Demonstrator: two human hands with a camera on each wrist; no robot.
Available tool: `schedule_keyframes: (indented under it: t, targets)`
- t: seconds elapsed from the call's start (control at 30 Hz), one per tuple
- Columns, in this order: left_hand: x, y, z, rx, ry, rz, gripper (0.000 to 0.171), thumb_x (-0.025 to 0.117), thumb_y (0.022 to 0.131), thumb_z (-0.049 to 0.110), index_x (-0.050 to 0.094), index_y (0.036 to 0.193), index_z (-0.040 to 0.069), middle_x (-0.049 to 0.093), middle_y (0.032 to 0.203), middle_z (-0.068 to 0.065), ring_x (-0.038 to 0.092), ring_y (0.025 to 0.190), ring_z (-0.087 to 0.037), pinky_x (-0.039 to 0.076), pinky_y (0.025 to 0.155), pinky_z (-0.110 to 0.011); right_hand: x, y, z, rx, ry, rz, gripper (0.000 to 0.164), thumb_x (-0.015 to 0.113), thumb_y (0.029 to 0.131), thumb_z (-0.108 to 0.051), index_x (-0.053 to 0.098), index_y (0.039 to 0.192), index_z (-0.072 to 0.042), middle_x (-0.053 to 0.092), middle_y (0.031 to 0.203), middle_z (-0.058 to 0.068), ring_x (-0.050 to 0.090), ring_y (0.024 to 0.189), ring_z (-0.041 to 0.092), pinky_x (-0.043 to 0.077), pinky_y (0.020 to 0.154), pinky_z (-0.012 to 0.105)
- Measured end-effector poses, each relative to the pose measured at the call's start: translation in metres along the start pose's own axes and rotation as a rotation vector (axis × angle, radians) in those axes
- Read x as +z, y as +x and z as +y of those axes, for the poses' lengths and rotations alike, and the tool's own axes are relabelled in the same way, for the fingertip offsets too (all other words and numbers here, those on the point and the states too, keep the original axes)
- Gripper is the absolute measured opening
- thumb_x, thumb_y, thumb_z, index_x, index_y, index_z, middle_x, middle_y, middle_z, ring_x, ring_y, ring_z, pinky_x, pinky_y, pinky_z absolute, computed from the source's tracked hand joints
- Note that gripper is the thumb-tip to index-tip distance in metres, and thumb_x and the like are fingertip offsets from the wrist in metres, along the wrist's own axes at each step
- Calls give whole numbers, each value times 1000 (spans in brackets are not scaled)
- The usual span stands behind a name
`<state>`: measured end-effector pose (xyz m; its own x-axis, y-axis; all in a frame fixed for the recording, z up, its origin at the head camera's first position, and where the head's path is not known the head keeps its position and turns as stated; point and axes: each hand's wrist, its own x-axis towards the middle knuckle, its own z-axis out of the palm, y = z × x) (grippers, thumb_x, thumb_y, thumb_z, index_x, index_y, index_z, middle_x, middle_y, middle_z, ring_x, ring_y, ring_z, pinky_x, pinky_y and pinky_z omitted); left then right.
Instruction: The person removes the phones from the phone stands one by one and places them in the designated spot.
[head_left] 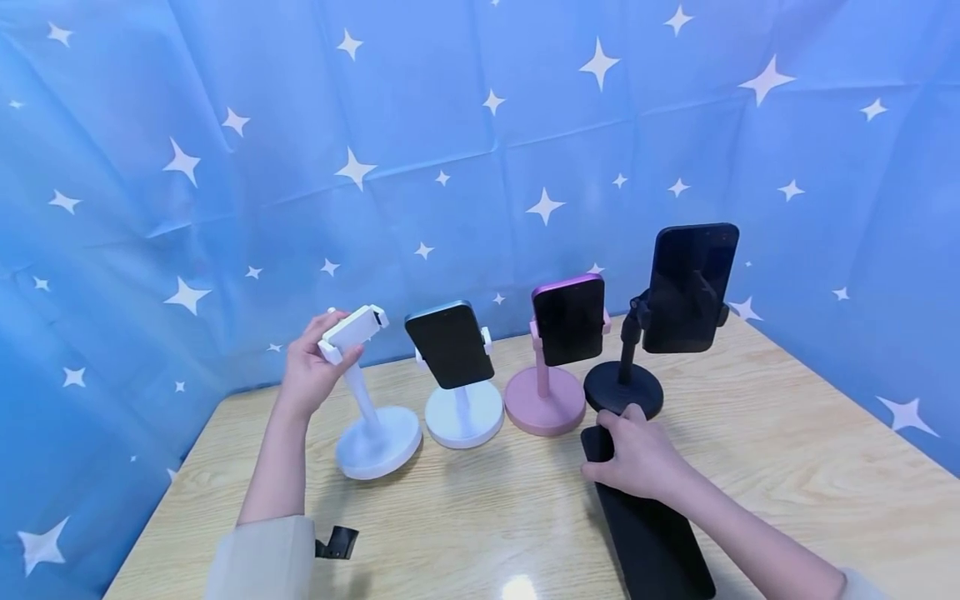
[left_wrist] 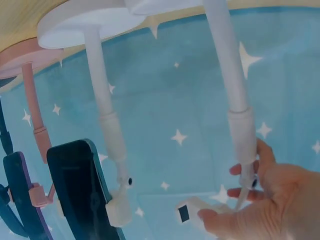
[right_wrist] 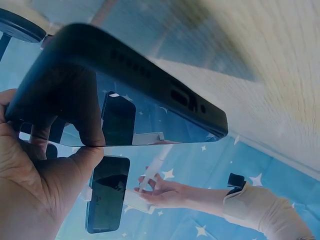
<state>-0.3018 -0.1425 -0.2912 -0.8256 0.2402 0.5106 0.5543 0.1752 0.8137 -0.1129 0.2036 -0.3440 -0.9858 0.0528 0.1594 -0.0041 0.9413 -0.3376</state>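
Observation:
My left hand [head_left: 311, 367] grips the holder head of a white phone stand [head_left: 378, 443] at the left of the row, its thumb along the front edge. In the left wrist view the thumb lies on the bare white clamp [left_wrist: 192, 211] and the fingers reach behind it, near the joint. The stand's stem leans. My right hand [head_left: 645, 457] holds a black phone [head_left: 656, 542] near its far end, thumb on one side and fingers across to the other. The phone's dark glossy screen and port edge [right_wrist: 185, 100] show in the right wrist view.
To the right of the held stand are a white stand [head_left: 463, 417], a pink stand [head_left: 546, 404] and a black stand [head_left: 626, 387], each bearing a phone. They stand on a wooden table [head_left: 450, 533] before a blue starry curtain [head_left: 450, 208].

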Motion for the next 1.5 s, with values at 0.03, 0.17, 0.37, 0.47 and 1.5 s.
schedule_keyframes:
  t: [0.03, 0.17, 0.37, 0.47, 1.5]
  targets:
    - [0, 1, -1, -5, 3, 3, 46, 67, 77, -5, 54, 121, -3, 48, 117, 11, 48, 101, -13, 48, 75, -14, 0, 0, 0, 3, 0, -5, 55, 73, 61, -34, 60, 102, -1, 50, 84, 17, 52, 67, 29, 41, 65, 46]
    - [3, 2, -3, -27, 18, 8, 45, 67, 78, -4, 55, 121, -2, 47, 117, 10, 46, 104, -15, 47, 76, -14, 3, 0, 0, 11, 3, -26, 54, 74, 61, -34, 60, 102, -1, 49, 85, 18, 53, 66, 29, 42, 64, 46]
    - [7, 0, -5, -28, -1, -8, 45, 68, 78, -3, 54, 121, -1, 44, 127, 3, 42, 115, -20, 45, 80, -15, 7, -1, -1, 18, 14, -39, 49, 72, 59, -32, 60, 96, -3, 49, 84, 16, 52, 71, 28, 41, 63, 45]
    - [7, -1, -8, -14, -27, -19, 46, 68, 77, -5, 54, 121, -1, 43, 130, 3, 39, 119, -19, 45, 81, -14, 8, 1, -1, 18, 19, -45, 46, 72, 59, -32, 60, 93, -4, 49, 83, 15, 52, 72, 27, 41, 62, 45]
    - [2, -18, -37, 252, -765, -183, 44, 58, 83, -9, 60, 121, 11, 46, 135, -3, 42, 124, -18, 35, 99, -25, 23, 9, 10, 82, 8, -167, 52, 70, 65, -35, 59, 101, 0, 50, 84, 14, 49, 78, 26, 41, 64, 45]
